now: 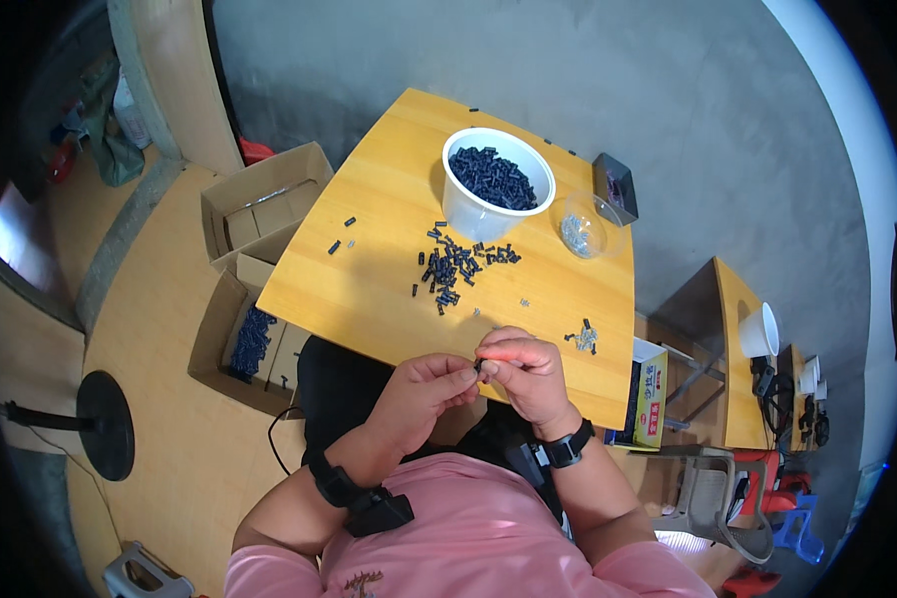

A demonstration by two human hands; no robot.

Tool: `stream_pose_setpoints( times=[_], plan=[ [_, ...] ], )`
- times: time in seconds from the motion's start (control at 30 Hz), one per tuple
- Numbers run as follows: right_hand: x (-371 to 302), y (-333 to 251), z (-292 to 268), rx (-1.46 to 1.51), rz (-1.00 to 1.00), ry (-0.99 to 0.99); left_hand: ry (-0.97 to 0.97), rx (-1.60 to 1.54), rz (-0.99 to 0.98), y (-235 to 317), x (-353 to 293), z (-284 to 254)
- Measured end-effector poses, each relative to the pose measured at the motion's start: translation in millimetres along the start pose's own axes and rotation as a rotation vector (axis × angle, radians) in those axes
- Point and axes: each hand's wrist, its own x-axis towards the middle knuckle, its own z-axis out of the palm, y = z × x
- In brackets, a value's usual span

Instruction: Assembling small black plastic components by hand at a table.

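Observation:
Just over the table's near edge, my left hand [431, 395] and my right hand [524, 375] meet fingertip to fingertip. Both pinch a small black part [479, 366], mostly covered by the fingers, so its exact shape is hidden. Beyond them a loose pile of small black plastic pieces [452, 265] lies on the wooden table [369, 299]. A white bucket [458, 204] full of similar black pieces stands behind the pile. To the right of my hands is a little heap of small silvery parts [586, 339] with a few black ones among them.
A clear bowl of small silvery parts [576, 235] and a dark square box [616, 187] stand at the far right. Open cardboard boxes [209, 329] sit on the floor at left, one holding dark pieces. A round black stand base [107, 426] is further left; a chair [713, 503] stands right.

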Motion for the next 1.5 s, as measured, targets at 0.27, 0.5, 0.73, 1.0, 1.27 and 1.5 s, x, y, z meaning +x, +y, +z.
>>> stream_pose_setpoints(
  times=[0.27, 0.5, 0.73, 1.0, 1.27, 1.5],
  plan=[
    [2, 12, -1, 0.029, -0.012, -0.004, 0.071, -0.022, -0.035, 5, 0, 0],
    [3, -11, 5, -0.220, -0.063, -0.090, 0.105, 0.008, -0.107, 12, 0, 1],
    [-8, -6, 24, -0.738, -0.341, 0.115, 0.061, -0.092, -0.196, 15, 2, 6],
    [-10, -7, 22, -0.754, -0.424, 0.168, 0.019, -0.098, -0.204, 14, -1, 12],
    [-12, -2, 21, -0.719, -0.415, 0.131, 0.067, 0.031, -0.113, 9, -7, 13],
    [-9, -25, 25, -0.953, -0.300, 0.080, 0.233, 0.276, -0.020, 2, 1, 9]
  ],
)
